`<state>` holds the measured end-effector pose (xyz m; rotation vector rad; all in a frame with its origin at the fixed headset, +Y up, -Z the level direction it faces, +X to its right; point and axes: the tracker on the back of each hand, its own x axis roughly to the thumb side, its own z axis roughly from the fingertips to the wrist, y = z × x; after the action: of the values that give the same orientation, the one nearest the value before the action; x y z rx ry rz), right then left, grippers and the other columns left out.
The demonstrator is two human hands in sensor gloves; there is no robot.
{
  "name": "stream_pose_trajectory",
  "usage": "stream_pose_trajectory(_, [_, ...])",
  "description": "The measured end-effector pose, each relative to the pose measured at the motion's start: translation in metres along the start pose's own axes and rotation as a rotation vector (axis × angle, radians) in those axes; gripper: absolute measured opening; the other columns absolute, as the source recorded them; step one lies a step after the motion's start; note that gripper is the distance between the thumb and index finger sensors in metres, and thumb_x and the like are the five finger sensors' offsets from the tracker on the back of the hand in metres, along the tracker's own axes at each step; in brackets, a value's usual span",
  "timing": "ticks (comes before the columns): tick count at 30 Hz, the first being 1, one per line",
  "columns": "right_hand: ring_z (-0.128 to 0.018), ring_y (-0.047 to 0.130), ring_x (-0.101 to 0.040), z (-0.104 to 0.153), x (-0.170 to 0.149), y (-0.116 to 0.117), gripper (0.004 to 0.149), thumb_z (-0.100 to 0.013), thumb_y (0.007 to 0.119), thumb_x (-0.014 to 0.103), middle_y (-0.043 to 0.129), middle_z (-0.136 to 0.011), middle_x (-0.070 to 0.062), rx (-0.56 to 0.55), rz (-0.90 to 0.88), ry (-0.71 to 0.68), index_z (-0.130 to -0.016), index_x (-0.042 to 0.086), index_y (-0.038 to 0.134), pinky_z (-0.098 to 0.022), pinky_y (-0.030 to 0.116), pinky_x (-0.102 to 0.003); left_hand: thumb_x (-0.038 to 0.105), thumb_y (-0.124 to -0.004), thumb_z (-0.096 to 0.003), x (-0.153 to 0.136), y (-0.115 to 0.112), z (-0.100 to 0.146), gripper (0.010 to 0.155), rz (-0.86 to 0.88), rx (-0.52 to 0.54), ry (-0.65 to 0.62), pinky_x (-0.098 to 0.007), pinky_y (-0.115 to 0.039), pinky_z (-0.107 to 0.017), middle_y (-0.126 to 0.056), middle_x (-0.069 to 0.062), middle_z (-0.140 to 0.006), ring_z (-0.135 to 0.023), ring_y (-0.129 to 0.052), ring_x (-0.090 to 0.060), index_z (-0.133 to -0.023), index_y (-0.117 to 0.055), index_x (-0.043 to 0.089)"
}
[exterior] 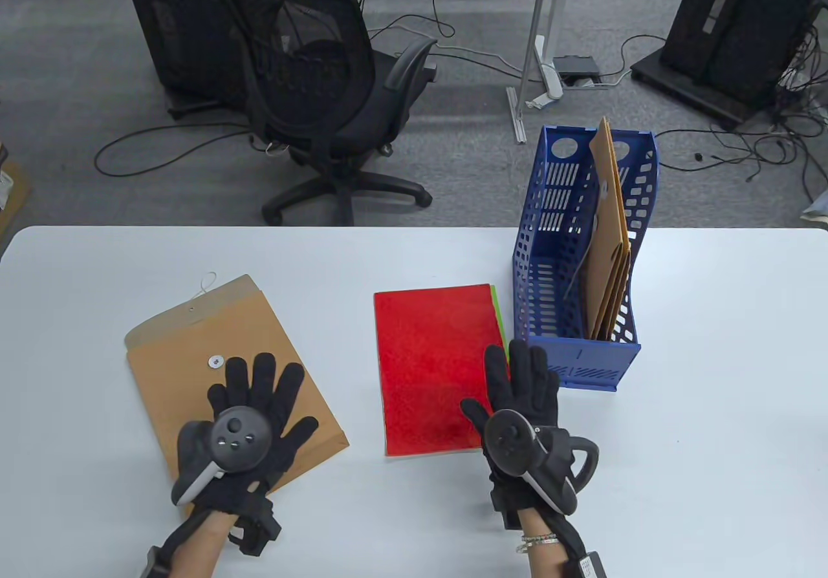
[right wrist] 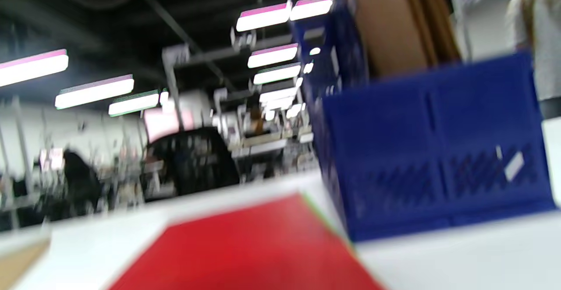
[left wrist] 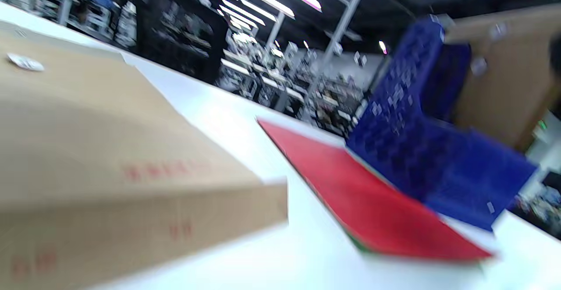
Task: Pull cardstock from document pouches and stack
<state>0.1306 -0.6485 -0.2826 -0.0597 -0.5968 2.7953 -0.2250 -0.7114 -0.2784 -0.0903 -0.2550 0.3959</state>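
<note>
The left hand (exterior: 249, 419) lies flat with fingers spread on a brown kraft document pouch (exterior: 194, 352), gripping nothing. The right hand (exterior: 521, 410) is also open, fingers straight, over the near right corner of the red cardstock (exterior: 430, 358), with a green sheet edge (exterior: 497, 310) showing beneath. Just right stands a blue file holder (exterior: 550, 267) holding more pouches (exterior: 611, 235) upright on the white desk (exterior: 711, 377).

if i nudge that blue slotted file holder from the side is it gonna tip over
Quite possibly. The blue slotted plastic file holder stands tall on a narrow base. The brown paper pouches inside lean against one wall and stick out above its rim, probably loading it unevenly. On the smooth white table a low push may slide it instead.
</note>
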Motion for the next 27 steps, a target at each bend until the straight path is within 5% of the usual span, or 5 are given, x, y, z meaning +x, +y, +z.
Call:
stream_pose_trajectory(4, [-0.110,0.018,-0.032,-0.033,-0.008,-0.060,0.080,-0.053,0.064,0.055,0.017,-0.121,-0.005,-0.207,0.022,0.051,-0.115,0.032,0.019,-0.082,0.028,-0.048,0.059,-0.057,-0.0535,-0.001,-0.029,0.000,0.073,0.043,-0.102,0.005,-0.057,0.002,-0.066,-0.002,-0.001,-0.120,-0.100,0.018,-0.027,-0.111,-0.017,0.039])
stream_pose_trajectory(8, [-0.109,0.021,-0.035,-0.068,-0.020,-0.093,0.082,-0.053,0.065,0.054,0.019,-0.119,-0.008,-0.322,0.019,0.140,-0.115,0.026,0.020,-0.080,0.030,-0.050,0.060,-0.057,-0.0531,-0.002,-0.034,0.000,0.074,0.029,-0.112,0.015,-0.057,0.002,-0.066,-0.002,-0.002,-0.120,-0.100,0.018,-0.028,-0.111,-0.016,0.039])
stream_pose_trajectory(15, [-0.109,0.029,-0.036,-0.114,-0.046,-0.092,0.078,-0.052,0.067,0.055,0.029,-0.120,-0.009,-0.185,0.083,0.285,-0.116,0.023,0.036,-0.080,0.035,-0.050,0.059,-0.058,-0.0525,0.000,-0.038,0.001,0.073,0.045,-0.087,-0.003,-0.057,0.001,-0.067,-0.008,-0.003,-0.122,-0.101,0.015,-0.028,-0.112,-0.020,0.038])
stream_pose_trajectory(27, [-0.107,0.051,-0.033,-0.138,-0.049,-0.089,0.057,-0.054,0.067,0.050,0.056,-0.114,-0.005,-0.207,0.126,0.366,-0.105,0.023,0.063,-0.078,0.047,-0.049,0.058,-0.058,-0.0527,-0.011,-0.045,0.000,0.072,0.118,-0.135,0.015,-0.056,0.000,-0.067,-0.010,-0.004,-0.121,-0.102,0.014,-0.028,-0.112,-0.023,0.038])
